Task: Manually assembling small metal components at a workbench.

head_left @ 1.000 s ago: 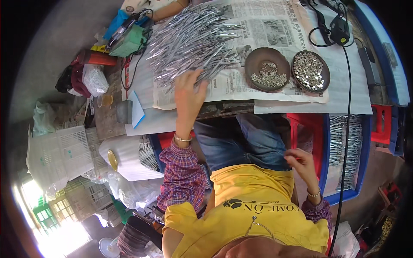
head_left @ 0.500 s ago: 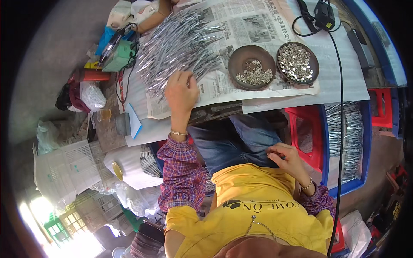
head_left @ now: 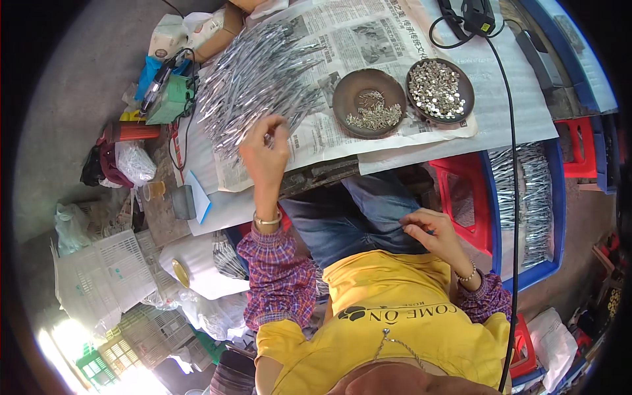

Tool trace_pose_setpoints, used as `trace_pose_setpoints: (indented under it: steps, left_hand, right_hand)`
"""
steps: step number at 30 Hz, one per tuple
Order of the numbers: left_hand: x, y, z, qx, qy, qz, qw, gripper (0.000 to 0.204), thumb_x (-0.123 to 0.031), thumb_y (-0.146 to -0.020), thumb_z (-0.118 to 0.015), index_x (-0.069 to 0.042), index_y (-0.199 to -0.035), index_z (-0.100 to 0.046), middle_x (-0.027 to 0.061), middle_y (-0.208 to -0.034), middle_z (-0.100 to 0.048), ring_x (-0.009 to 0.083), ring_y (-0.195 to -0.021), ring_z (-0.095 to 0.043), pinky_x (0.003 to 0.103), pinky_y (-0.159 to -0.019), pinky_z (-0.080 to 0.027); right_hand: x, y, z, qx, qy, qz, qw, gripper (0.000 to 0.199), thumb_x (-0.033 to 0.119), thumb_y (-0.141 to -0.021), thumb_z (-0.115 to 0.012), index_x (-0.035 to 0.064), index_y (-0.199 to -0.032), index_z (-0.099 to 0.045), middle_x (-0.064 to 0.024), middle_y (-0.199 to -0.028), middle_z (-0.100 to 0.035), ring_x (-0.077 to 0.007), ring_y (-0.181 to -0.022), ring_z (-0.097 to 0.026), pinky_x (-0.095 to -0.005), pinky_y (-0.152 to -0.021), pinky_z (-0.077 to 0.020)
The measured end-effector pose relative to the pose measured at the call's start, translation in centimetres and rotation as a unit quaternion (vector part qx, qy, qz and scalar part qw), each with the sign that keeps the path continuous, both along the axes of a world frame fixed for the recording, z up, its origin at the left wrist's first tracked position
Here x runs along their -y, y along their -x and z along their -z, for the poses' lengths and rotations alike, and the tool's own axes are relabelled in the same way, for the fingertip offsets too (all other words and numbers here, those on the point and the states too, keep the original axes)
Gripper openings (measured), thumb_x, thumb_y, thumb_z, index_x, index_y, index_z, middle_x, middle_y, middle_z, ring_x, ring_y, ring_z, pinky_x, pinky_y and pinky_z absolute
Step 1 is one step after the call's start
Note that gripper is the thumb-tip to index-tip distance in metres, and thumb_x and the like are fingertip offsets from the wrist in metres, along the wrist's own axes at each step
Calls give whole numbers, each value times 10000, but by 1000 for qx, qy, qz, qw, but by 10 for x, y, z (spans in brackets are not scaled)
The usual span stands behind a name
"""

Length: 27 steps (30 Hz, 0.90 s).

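Note:
My left hand is at the near edge of a large heap of thin silvery metal strips spread on newspaper. Its thumb and fingers curl together in a pinch; what lies between them, if anything, is too small to name. Over my lap, above the jeans, my right hand has its fingertips pressed together, and any thing in them is hidden. To the right of the heap stand a brown dish of small silvery pin-like pieces and another dish full of small shiny discs.
A blue tray of bundled metal strips stands at the right, beside a red stool. A black cable hangs down from a black device. At left lie a green box and a cup.
The whole view has shifted slightly. My left hand has drawn back a little from the heap, its fingers more curled. My right hand has lifted slightly, still over my lap.

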<state>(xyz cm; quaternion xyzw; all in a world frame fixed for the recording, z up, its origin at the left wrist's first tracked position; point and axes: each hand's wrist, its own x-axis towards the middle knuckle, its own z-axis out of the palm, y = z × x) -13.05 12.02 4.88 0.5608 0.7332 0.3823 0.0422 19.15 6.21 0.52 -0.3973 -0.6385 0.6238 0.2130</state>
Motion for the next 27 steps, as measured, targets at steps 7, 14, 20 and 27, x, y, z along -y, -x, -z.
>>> trace_pose_setpoints:
  steps: [7,14,20,27]
  left_hand:
    - [36,-80,-12,247,185,263,914,104,-45,-728,-616,-18,-825,-642,28,-683,-590,72,-562,-496,218,-513,-391]
    - [40,-117,-13,231,223,368,873,182,-9,-709,-606,-15,-887,-641,47,-719,-592,108,-590,-488,221,-546,-388]
    - [6,-95,-14,181,131,314,923,343,88,-724,-497,-55,-995,-652,104,-856,-633,192,-788,-603,262,-690,-453]
    - [-41,-68,-4,36,71,215,973,222,16,-673,-608,-87,-855,-685,74,-848,-632,203,-763,-568,291,-659,-444]
  right_hand:
    - [-9,15,-18,-134,66,107,983,210,48,-844,-560,-17,-1040,-593,-68,-926,-602,-89,-744,-567,-208,-621,-463]
    - [-13,14,-21,-254,167,172,937,199,57,-848,-570,-37,-1022,-585,-64,-995,-548,-99,-810,-566,-214,-670,-487]
    - [-12,-1,1,-277,282,209,895,198,153,-872,-570,3,-996,-604,-43,-948,-587,-103,-808,-571,-232,-708,-482]
    - [-12,1,4,-329,361,205,848,218,187,-879,-566,8,-1004,-572,-27,-880,-588,-114,-801,-583,-251,-761,-480]
